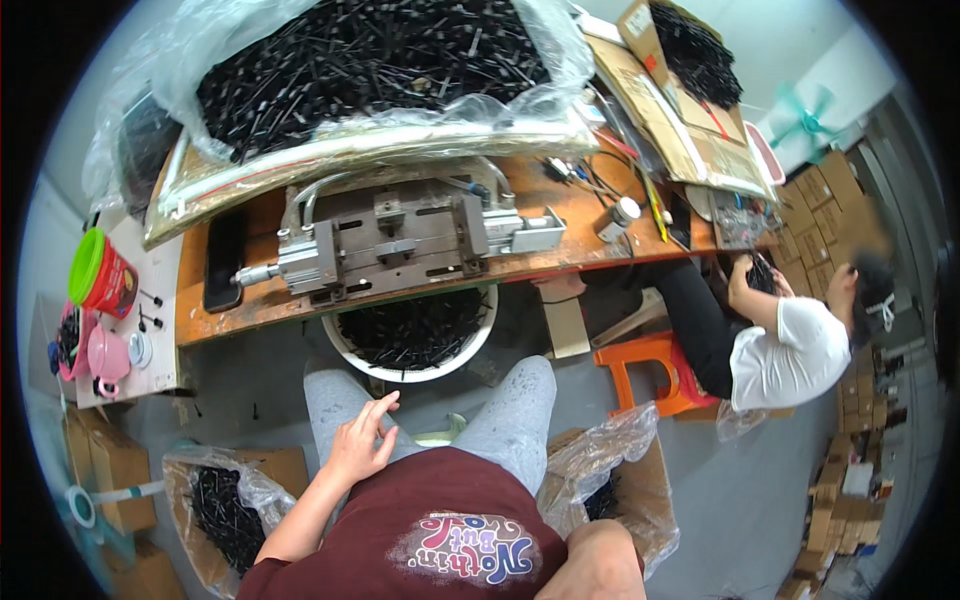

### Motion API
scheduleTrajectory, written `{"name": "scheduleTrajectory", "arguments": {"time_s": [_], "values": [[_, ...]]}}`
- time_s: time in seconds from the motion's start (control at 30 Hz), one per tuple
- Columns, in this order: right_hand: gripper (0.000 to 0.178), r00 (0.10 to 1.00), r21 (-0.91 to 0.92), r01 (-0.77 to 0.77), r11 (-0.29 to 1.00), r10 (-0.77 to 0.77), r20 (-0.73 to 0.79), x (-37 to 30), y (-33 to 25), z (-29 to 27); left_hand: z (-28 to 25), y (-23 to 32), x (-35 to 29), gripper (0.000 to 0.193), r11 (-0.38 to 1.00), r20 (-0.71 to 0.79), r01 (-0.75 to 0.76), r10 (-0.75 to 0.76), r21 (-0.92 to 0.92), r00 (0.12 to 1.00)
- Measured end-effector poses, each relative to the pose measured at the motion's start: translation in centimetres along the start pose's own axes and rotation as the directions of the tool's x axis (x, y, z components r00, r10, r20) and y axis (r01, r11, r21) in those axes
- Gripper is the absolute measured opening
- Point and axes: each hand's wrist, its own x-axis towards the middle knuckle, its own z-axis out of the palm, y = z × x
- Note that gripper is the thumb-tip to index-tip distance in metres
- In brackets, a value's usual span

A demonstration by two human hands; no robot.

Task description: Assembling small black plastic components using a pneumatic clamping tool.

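Observation:
My left hand (pixel 362 445) hovers over my left thigh, fingers stretched out and apart, with nothing seen in it. Beyond it, below the bench edge, stands a round white tub (pixel 405 376) holding many thin black parts (pixel 415 330). On the bench sits a metal fixture (pixel 395 250) with air cylinders at both ends and clear hoses; no part can be made out in it. My right arm (pixel 600 560) bends at the lower right, beside a plastic-lined carton (pixel 655 490) with black parts inside. My right hand does not show.
A large plastic-lined heap of black parts (pixel 375 65) fills the back of the wooden bench (pixel 200 315). Another carton (pixel 275 470) of black parts stands at my left. A co-worker (pixel 790 350) sits at right near an orange stool (pixel 640 365), handling black parts.

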Motion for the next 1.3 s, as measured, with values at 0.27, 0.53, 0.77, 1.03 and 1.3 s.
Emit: {"name": "scheduleTrajectory", "arguments": {"time_s": [0.27,0.53,0.77,1.03,1.3], "values": [[0.026,0.951,-0.095,-0.090,0.991,0.057,-0.304,2.6,-0.6,-3.8,-0.4,-1.6,-1.8,0.067,0.998,-0.069,0.047,-0.045,0.030,0.997],[0.050,0.653,0.066,-0.387,0.920,0.324,-0.685,-3.0,0.2,-1.5,0.1,-2.1,-2.3,0.067,0.997,-0.024,0.070,-0.070,0.010,0.997],[0.053,0.568,0.139,-0.332,0.933,0.315,-0.760,-4.8,0.8,-1.6,0.0,-2.0,-0.9,0.058,0.996,-0.094,0.081,-0.076,0.045,0.993],[0.038,0.211,0.413,-0.483,0.772,0.561,-0.800,-8.8,5.5,-3.8,2.4,-7.1,-2.1,0.049,0.962,-0.323,0.260,-0.221,0.082,0.920],[0.031,-0.173,-0.026,-0.957,-0.288,0.644,-0.745,-23.7,23.5,-8.8,4.8,-16.1,3.2,0.065,0.779,-0.460,0.557,-0.623,-0.288,0.633]]}}
